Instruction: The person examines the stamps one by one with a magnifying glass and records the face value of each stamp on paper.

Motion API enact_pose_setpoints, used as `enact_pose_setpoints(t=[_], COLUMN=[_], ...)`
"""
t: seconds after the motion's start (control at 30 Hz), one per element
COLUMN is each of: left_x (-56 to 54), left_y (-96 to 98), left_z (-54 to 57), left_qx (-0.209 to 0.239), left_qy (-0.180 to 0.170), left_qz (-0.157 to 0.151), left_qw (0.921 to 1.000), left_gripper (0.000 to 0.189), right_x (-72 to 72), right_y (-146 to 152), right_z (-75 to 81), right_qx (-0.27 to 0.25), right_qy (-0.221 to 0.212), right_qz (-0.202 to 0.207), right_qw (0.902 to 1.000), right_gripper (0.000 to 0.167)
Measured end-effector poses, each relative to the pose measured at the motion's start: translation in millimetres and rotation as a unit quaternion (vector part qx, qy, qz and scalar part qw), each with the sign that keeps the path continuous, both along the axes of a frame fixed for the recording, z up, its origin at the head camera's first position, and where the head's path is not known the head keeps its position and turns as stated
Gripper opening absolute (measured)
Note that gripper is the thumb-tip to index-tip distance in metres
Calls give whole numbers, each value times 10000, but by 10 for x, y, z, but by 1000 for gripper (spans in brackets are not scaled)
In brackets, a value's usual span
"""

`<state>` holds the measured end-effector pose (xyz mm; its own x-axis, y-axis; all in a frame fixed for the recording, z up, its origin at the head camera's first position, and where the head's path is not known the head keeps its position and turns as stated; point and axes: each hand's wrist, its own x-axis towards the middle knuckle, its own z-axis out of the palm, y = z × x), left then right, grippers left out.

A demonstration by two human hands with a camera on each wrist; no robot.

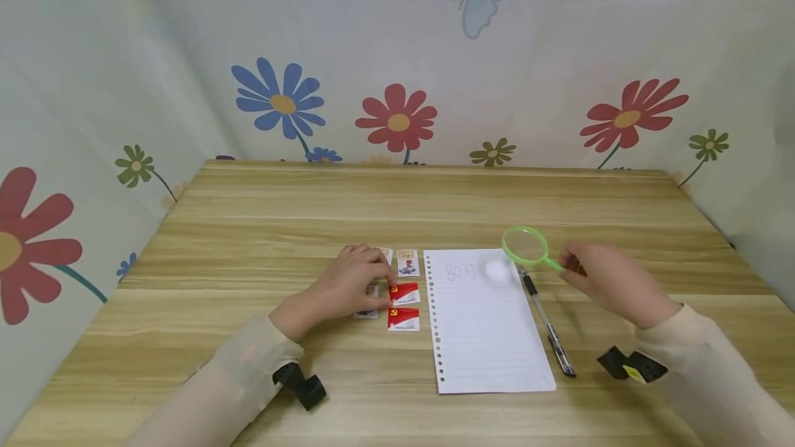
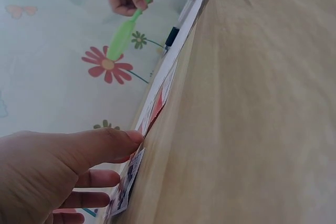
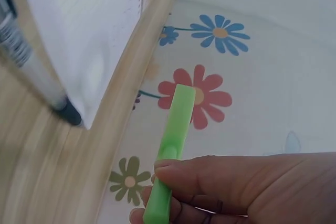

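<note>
In my right hand (image 1: 611, 281) I grip a green magnifying glass (image 1: 524, 245) by its handle, thumb on one side and fingers curled round the other. Its lens hangs above the upper right corner of a lined paper sheet (image 1: 491, 336), casting a light spot there. My left hand (image 1: 348, 285) rests on several small stamps left of the sheet. Its thumb and index fingertips meet the left edge of the upper red-and-white stamp (image 1: 406, 293). Just below lies a second red-and-white stamp (image 1: 404, 320). A pale stamp (image 1: 408, 263) lies above; others are partly hidden under the hand.
A black-and-clear pen (image 1: 548, 323) lies slanted along the sheet's right edge. Handwriting marks the top of the sheet, and punched holes line its left side. Behind the wooden table (image 1: 310, 205) hangs a curtain (image 1: 528, 74) printed with flowers.
</note>
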<state>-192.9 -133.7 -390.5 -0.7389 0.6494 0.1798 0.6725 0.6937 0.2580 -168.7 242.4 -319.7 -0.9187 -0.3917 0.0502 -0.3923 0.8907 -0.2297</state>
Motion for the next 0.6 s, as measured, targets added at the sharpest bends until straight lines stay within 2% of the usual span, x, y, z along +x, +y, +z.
enact_pose_setpoints(t=[0.27, 0.43, 0.6], left_x=[3, 20, 27], left_y=[-1, 4, 10], left_z=[2, 19, 38], left_qx=[-27, -23, -21], left_qy=[-26, -26, 1], left_qz=[24, 30, 26], left_qw=[10000, 10000, 10000], left_gripper=[24, 24, 24], right_x=[10, 24, 21], right_y=[-249, -437, -613], right_z=[89, 107, 64], right_qx=[-194, -304, -294], right_qy=[193, 385, 783], right_qz=[240, 579, 968], right_qw=[9993, 9971, 9918], right_gripper=[9, 10, 11])
